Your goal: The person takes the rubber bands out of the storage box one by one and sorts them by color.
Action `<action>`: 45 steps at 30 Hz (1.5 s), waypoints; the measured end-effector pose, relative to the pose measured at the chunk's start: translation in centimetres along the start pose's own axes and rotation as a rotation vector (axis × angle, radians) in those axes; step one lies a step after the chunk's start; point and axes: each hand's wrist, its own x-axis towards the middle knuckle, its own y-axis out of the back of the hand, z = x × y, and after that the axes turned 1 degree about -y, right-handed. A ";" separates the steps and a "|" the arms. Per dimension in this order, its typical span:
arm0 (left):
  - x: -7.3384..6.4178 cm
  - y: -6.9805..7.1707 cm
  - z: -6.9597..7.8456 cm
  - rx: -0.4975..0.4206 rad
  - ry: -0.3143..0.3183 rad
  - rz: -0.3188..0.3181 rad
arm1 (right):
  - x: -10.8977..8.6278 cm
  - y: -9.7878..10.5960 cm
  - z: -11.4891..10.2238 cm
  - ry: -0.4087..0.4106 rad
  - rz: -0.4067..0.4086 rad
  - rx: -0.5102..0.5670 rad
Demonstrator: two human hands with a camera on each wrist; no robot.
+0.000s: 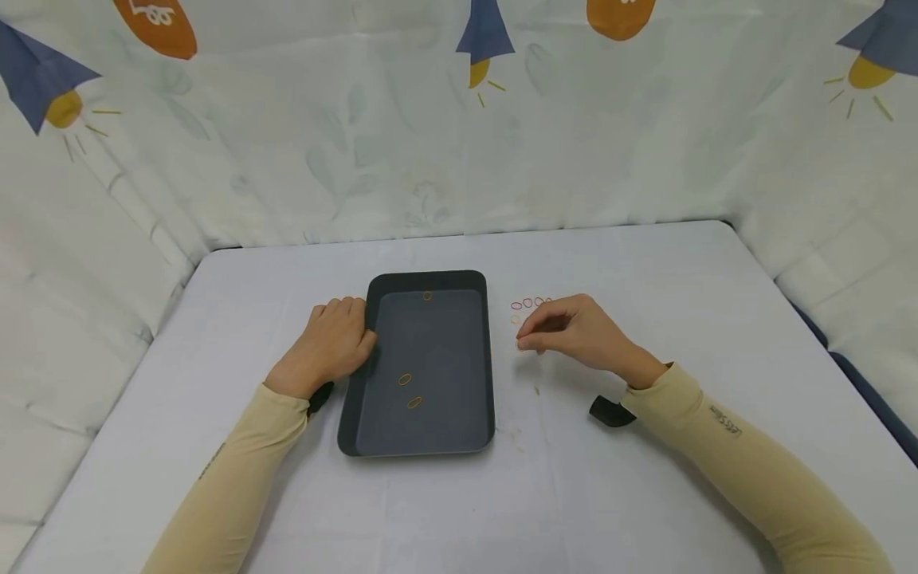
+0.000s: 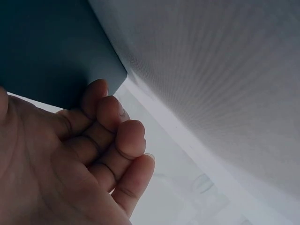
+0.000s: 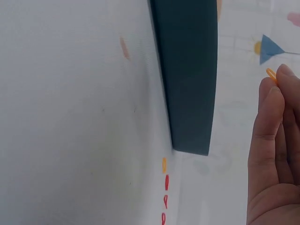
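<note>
A dark grey rectangular tray lies on the white table, with small yellow rubber bands on its floor. My left hand grips the tray's left side, its thumb at the rim; in the left wrist view the curled fingers meet the tray's wall. To the right of the tray, my right hand is raised above the table. Between thumb and fingertip it pinches a yellow rubber band. Beyond that hand lie several red rubber bands in a row, with an orange-yellow band nearer me.
The white-covered table carries brownish marks right of the tray. A pale patterned curtain hangs behind the table and along both sides. A black wrist mount juts out under the right sleeve.
</note>
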 end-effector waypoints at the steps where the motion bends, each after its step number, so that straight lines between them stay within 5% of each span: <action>1: 0.0 0.0 0.0 -0.001 -0.001 0.000 | -0.1 0.1 0.1 -0.003 0.004 -0.002; 26: -1.3 0.7 -0.5 0.007 -0.002 -0.009 | -0.3 0.5 1.5 -0.014 0.065 0.023; 45: -1.9 0.7 -0.6 0.015 -0.011 0.025 | -0.1 1.2 2.7 -0.092 0.122 0.143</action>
